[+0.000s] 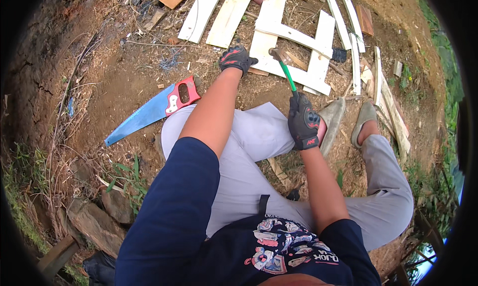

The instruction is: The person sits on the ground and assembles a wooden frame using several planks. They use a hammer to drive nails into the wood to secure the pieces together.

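My right hand [303, 121], in a dark glove with red marks, is wrapped round the black grip of a hammer with a green shaft [287, 75]. The hammer's head is up over the pale boards, by the lower crosspiece [301, 77]. My left hand [237, 59], gloved too, is closed beside the near end of an upright board [269, 24]; whatever its fingers hold is too small to see. Another short upright [323, 29] and an upper crosspiece [289, 35] lie across one another with these boards, in a ladder-like shape.
A handsaw [144, 115] with a blue blade and red handle lies left of my knee. Loose pale boards [231, 14] lie beyond my left hand, narrow strips [354, 62] to the right. Rocks [97, 223] sit at lower left. My legs are folded on the dirt ground.
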The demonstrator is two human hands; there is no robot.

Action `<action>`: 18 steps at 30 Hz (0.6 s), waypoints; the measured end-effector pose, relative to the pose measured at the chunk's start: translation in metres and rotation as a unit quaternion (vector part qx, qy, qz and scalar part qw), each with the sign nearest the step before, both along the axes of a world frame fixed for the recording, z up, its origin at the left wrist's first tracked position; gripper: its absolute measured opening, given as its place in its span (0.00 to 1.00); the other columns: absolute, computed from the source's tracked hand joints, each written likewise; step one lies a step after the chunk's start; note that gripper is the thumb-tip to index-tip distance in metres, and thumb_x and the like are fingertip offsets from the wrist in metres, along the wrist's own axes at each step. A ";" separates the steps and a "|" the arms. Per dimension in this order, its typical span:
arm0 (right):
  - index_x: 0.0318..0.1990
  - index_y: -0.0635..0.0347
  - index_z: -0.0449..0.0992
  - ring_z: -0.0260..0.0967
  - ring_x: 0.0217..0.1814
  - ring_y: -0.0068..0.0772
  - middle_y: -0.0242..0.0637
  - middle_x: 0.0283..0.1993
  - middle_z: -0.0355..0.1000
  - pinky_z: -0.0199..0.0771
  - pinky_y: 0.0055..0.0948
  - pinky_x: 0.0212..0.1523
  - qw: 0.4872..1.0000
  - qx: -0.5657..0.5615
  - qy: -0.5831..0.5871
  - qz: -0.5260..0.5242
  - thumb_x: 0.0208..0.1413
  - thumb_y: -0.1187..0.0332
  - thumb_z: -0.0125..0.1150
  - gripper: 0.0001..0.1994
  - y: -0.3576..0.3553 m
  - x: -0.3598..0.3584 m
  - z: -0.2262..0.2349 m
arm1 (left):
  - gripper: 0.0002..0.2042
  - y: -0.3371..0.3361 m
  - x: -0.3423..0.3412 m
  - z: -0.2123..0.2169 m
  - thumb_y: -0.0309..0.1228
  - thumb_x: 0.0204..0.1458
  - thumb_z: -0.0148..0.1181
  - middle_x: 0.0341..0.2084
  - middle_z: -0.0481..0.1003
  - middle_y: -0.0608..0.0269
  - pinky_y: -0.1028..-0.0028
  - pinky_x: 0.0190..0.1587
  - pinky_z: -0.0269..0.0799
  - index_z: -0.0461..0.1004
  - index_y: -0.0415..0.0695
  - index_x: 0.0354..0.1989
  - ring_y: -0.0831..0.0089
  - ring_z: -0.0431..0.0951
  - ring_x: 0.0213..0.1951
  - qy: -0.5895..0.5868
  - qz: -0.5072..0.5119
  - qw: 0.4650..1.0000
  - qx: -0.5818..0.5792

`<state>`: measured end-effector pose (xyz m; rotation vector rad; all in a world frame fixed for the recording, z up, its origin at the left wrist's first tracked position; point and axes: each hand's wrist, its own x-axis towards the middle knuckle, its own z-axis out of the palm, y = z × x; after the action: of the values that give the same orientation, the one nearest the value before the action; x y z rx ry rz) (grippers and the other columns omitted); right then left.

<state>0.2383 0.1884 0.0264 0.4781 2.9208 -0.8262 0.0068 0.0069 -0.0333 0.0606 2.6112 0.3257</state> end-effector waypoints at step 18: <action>0.50 0.58 0.77 0.80 0.43 0.56 0.51 0.45 0.81 0.79 0.53 0.43 0.983 0.103 -0.088 0.124 0.74 0.57 0.47 0.16 0.022 -0.020 -0.033 | 0.25 -0.010 -0.012 -0.015 0.54 0.55 0.70 0.50 0.84 0.49 0.58 0.57 0.78 0.87 0.44 0.48 0.52 0.84 0.53 0.020 -0.063 0.998 0.004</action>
<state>0.2179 0.2105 -0.0064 0.1789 2.8329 -0.4311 -0.0054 -0.0033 -0.0488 0.2350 2.6299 0.2922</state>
